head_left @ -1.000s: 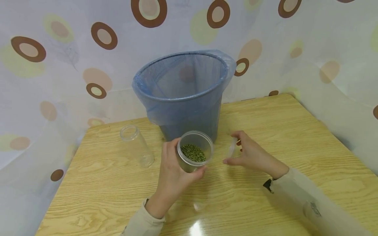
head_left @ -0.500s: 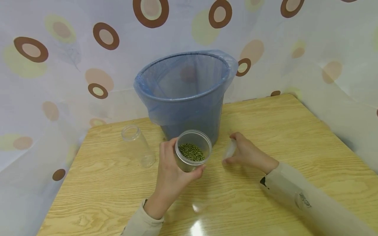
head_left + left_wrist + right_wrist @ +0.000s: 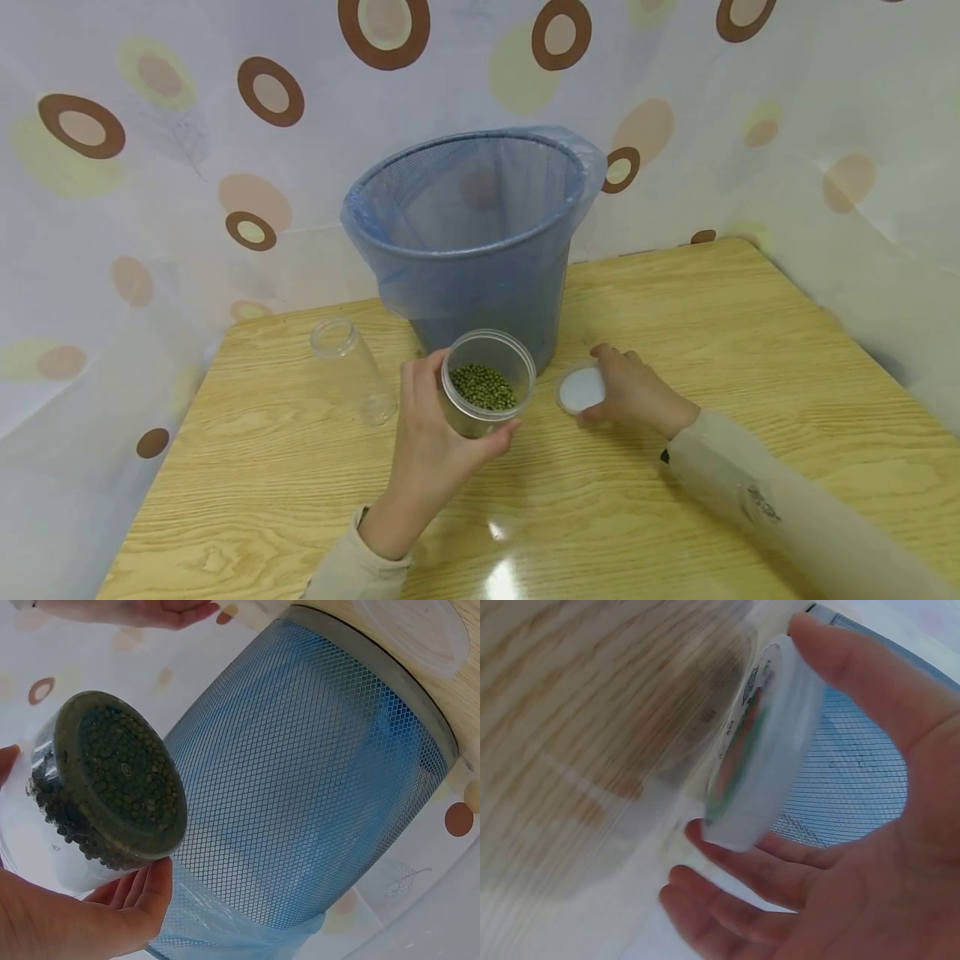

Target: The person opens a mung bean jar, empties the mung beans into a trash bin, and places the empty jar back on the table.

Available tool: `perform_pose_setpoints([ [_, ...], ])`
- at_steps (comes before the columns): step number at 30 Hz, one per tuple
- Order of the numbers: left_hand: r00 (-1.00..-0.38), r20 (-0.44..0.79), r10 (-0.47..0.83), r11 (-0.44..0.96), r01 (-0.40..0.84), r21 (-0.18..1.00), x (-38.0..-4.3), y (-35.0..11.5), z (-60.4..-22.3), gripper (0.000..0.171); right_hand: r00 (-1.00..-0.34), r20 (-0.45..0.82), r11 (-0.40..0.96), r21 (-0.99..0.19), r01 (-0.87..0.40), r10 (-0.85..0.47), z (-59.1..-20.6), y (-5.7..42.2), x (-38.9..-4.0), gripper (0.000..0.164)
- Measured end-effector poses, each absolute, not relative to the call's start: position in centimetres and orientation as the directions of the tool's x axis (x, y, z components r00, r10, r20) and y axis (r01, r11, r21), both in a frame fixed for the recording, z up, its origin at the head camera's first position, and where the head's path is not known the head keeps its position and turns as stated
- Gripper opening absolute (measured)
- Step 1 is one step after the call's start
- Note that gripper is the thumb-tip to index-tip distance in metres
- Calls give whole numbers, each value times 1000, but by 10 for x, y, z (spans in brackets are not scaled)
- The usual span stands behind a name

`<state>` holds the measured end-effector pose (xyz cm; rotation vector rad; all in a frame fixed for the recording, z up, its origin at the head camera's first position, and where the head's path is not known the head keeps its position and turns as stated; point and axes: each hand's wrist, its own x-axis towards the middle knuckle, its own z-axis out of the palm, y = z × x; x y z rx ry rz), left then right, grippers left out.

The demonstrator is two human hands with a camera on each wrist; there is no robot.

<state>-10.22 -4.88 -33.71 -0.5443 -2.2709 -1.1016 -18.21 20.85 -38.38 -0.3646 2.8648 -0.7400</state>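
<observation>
A clear plastic jar [image 3: 501,352] tilts toward me in my left hand [image 3: 431,446], whose fingers and thumb grip it around the side. Small green beans [image 3: 483,388] fill the lower part of it, and its mouth is uncovered. From below, the left wrist view shows the jar's base [image 3: 75,802] with beans against it. My right hand [image 3: 633,393] holds a round white lid [image 3: 579,390] by its rim, flat and low over the table, inner side up. The right wrist view shows the lid [image 3: 791,761] between thumb and fingers, its printed face toward the wood.
A blue mesh wastebasket [image 3: 495,292] with a blue bag over its rim stands just behind both hands. To the left is a clear empty bottle [image 3: 352,367]. The wooden table [image 3: 262,467] ends at a patterned cloth [image 3: 187,250] at the back and sides.
My right hand has turned the lid from nearly on edge to flat and brought it down toward the table. The left hand and jar have barely moved.
</observation>
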Motion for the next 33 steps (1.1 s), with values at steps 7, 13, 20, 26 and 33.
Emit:
perform_pose_setpoints([
  [7, -761, 638, 120, 600, 567, 564, -101, -52, -333, 88, -961, -80, 892, -400, -212, -264, -390, 209, -182, 87],
  [13, -762, 630, 149, 594, 579, 559, -101, -60, -324, 88, -954, -65, 886, -395, -243, -291, -395, 211, -182, 84],
  [20, -800, 560, 214, 554, 572, 605, -96, -76, -299, 87, -949, -47, 873, -409, -265, -310, -395, 212, -178, 86],
  [26, -864, 441, 243, 522, 500, 691, -92, -95, -263, 82, -954, 18, 867, -412, -279, -298, -387, 211, -166, 77],
  [33, -931, 246, 270, 484, 352, 801, -101, -119, -218, 73, -935, 157, 811, -464, -355, -319, -370, 200, -147, 61],
])
